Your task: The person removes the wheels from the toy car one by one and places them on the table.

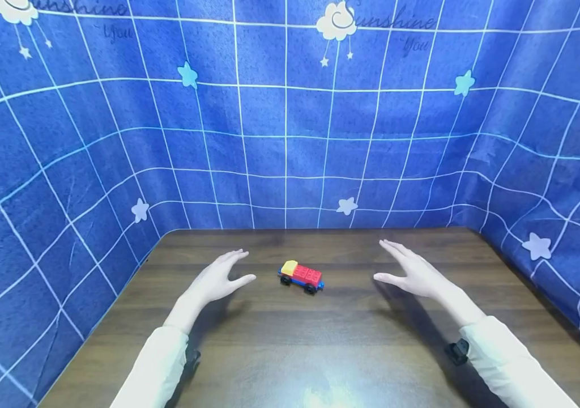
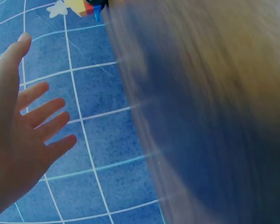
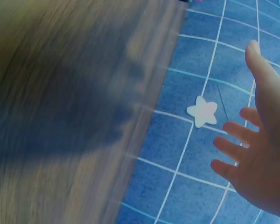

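A small toy car (image 1: 301, 276) of red, yellow and blue bricks with black wheels stands on the wooden table, between the two hands in the head view. To its left the left hand (image 1: 218, 277) hovers with fingers extended and thumb apart, holding nothing. On the other side, farther from the car, the right hand (image 1: 412, 272) is held in the air the same way, also empty. In the left wrist view the left hand (image 2: 30, 126) shows spread fingers, and part of the car (image 2: 86, 6) appears at the top edge. The right wrist view shows the right hand (image 3: 261, 149) with fingers apart.
The brown table (image 1: 280, 351) ends at a blue cloth (image 1: 290, 153) with white grid lines, stars and clouds, which rises behind it and along both sides. Each wrist bears a small black device below the white sleeves. Shadows of both arms fall on the wood.
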### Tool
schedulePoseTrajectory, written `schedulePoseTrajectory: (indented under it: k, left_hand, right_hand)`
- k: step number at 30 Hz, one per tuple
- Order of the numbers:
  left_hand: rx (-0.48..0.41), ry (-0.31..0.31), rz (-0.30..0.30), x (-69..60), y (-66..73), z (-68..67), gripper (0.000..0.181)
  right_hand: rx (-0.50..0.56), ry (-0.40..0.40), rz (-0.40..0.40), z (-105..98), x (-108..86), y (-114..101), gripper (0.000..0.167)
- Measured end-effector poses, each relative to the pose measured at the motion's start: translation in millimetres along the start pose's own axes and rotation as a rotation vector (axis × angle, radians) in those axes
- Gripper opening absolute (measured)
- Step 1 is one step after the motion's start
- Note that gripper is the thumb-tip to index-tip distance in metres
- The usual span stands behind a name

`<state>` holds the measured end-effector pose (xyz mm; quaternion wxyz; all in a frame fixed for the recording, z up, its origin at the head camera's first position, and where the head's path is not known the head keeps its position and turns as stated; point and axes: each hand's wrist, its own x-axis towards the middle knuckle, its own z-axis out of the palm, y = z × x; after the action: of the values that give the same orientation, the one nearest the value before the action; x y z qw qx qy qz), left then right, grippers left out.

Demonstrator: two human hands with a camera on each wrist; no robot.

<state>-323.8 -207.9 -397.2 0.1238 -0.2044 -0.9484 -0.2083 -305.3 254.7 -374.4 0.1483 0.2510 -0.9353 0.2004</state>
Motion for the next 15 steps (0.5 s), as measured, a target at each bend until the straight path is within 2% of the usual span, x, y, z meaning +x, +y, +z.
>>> schedulePoseTrajectory:
  k: [7, 15]
  left_hand:
    - [-0.013, 0.012, 0.013, 11.5, 8.5, 6.6, 0.07]
    - [-0.03, 0.02, -0.008, 25.0, 17.5, 15.6, 0.063]
  right_hand:
    - [-0.038, 0.061, -0.007, 6.6, 8.7, -9.0, 0.07]
    - [0.01, 0.086, -0.046, 13.3, 18.7, -21.2, 0.063]
